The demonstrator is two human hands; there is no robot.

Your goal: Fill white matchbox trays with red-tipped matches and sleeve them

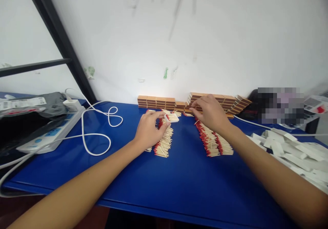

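One white tray (173,117) pinched in left fingers (159,114), matches (164,143) beneath

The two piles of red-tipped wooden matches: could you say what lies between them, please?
Head view: mostly bare blue tabletop between the left pile and right pile.

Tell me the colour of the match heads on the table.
Red, clearest in the head view on the matches.
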